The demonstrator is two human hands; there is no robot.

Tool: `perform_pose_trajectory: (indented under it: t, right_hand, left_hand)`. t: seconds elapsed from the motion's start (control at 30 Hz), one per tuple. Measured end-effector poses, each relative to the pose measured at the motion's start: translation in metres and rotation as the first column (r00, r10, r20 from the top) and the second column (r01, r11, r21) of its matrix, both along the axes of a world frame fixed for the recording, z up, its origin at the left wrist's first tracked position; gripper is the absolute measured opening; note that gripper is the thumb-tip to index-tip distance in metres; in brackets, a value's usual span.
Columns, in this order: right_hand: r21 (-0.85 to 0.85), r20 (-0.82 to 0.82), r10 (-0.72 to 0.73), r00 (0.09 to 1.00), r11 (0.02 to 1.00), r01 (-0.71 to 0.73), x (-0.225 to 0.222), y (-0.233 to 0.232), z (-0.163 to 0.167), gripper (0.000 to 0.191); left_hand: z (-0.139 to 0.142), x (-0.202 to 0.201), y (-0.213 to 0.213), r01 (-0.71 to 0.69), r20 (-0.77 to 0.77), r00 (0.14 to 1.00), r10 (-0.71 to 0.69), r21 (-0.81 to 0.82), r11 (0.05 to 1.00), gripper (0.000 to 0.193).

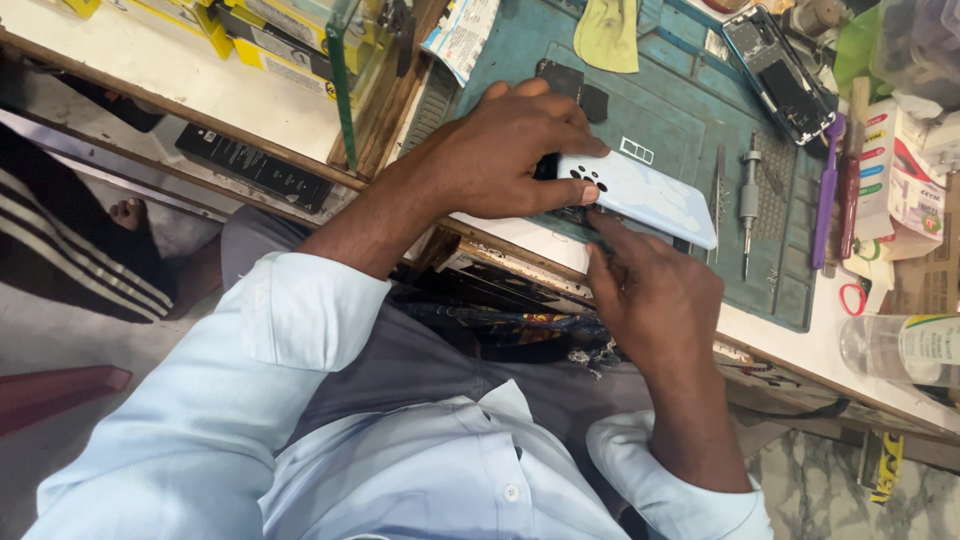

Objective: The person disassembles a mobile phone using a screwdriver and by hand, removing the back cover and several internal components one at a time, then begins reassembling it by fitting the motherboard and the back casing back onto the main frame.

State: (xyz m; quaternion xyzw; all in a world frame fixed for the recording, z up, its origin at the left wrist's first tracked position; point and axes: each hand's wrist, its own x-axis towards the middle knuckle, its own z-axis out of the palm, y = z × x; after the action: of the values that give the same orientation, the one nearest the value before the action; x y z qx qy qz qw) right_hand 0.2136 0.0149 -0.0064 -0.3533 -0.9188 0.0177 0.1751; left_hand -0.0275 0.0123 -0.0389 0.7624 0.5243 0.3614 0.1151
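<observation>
A light blue phone back cover [650, 195] with several round camera holes lies tilted over the near edge of a teal work mat [690, 110]. My left hand [500, 150] grips its camera end from above, the thumb pressed along its near side. My right hand [645, 290] comes up from below, and its fingertips touch the cover's lower edge near the camera holes. What lies under the cover is mostly hidden; only a dark part shows beside my left fingers.
On the mat lie a metal screwdriver [748, 200], tweezers [718, 190], a purple tool [826, 195], an opened phone [780, 75] and a yellow-green cloth [607, 35]. A clear bottle [900, 348] and boxes [900, 180] stand at right. A glass-fronted shelf with yellow packages [270, 50] is at left.
</observation>
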Motion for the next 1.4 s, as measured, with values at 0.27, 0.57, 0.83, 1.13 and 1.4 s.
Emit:
perform_pose_trajectory:
  t: [0.27,0.57,0.83,1.13,1.4]
  right_hand:
    - [-0.057,0.0,-0.021,1.0,0.998,0.021,-0.002,0.002,0.006,0.029]
    - [-0.07,-0.056,-0.042,0.998,0.997,0.038,-0.003,-0.002,-0.002,0.03]
    - [0.005,0.047,-0.03,0.998,1.0,0.03,-0.003,-0.004,0.003,0.028]
    - [-0.398,-0.268,-0.169,0.948,0.916,0.05,0.007,0.007,-0.016,0.032]
    - [-0.651,-0.315,-0.311,0.897,0.759,0.034,0.008,0.011,-0.02,0.034]
  left_hand:
    - [0.0,0.0,0.0,0.007,0.014,1.0,-0.007,-0.034,0.999,0.047]
    - [-0.001,-0.001,0.001,0.02,0.009,1.0,-0.02,-0.018,1.0,0.046]
    - [0.005,0.0,-0.001,0.01,0.016,1.0,-0.009,-0.058,0.998,0.046]
    - [0.001,0.0,0.001,0.009,0.001,1.0,-0.009,-0.021,1.0,0.047]
    - [0.001,0.001,0.0,0.0,0.004,1.0,0.0,0.005,1.0,0.047]
